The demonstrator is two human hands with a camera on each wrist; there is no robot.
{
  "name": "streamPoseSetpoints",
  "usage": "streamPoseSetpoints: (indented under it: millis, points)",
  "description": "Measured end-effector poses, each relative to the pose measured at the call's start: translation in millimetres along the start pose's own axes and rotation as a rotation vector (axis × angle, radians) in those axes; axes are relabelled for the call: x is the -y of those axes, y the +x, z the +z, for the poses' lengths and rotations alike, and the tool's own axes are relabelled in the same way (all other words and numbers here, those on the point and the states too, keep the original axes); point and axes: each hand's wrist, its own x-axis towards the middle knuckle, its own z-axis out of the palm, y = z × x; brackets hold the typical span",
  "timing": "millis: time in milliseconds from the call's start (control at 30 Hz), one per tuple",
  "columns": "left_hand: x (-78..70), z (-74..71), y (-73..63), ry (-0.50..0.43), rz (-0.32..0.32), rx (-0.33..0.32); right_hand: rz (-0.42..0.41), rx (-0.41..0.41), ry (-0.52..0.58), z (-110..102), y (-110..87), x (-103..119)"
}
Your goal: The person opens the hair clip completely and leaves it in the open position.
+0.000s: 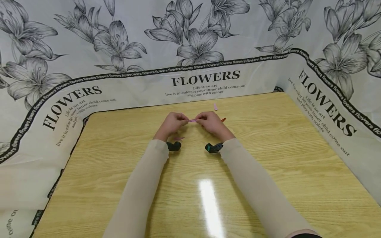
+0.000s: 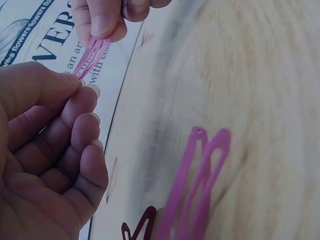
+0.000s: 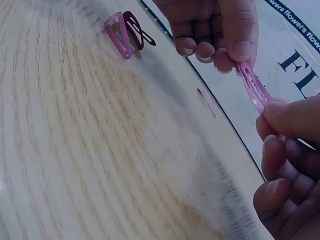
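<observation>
Between my two hands is a pink snap hair clip (image 1: 192,120), pinched at opposite ends. My left hand (image 1: 175,124) holds one end between thumb and index finger, its other fingers loosely curled in the left wrist view. Thumb and fingers of my right hand (image 1: 210,123) grip the other end. The clip's slotted frame (image 3: 254,87) shows in the right wrist view; its tips are hidden under the fingers. Below my left hand, another pink hair clip (image 2: 181,172) lies on the table beside a dark red hair clip (image 2: 145,225).
A further pink clip (image 1: 215,107) lies toward the table's back edge. An orange-red clip (image 1: 224,119) is partly hidden behind my right hand. The wooden table (image 1: 268,148) is bordered by flower-print cloth (image 1: 205,86) at the back and sides.
</observation>
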Motion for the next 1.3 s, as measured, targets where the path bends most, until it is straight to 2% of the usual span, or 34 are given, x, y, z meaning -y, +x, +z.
streamPoseSetpoints:
  millis: [267, 500, 700, 967, 1133, 1300]
  points:
    - [-0.1, 4.2, -12.6, -0.063, -0.017, -0.011, -0.005, 0.03, -0.052, -5, -8.9, 6]
    - [0.9, 8.0, -21.2, -0.166, -0.019, -0.049, -0.015, 0.039, 0.008, -6, -13.5, 7]
    - [0.5, 10.0, -26.3, -0.141, 0.016, -0.07, -0.003, 0.043, 0.068, -4, -16.7, 5]
    - [5.5, 14.4, -30.8, -0.181, 0.028, -0.072, -0.016, 0.062, 0.131, 1, -19.8, 1]
    - [8.4, 17.4, -34.9, -0.189, 0.061, -0.078, -0.027, 0.077, 0.121, 3, -23.1, 1]
    - [10.3, 19.0, -38.1, -0.196, 0.066, -0.056, -0.046, 0.07, 0.102, 5, -26.4, -1]
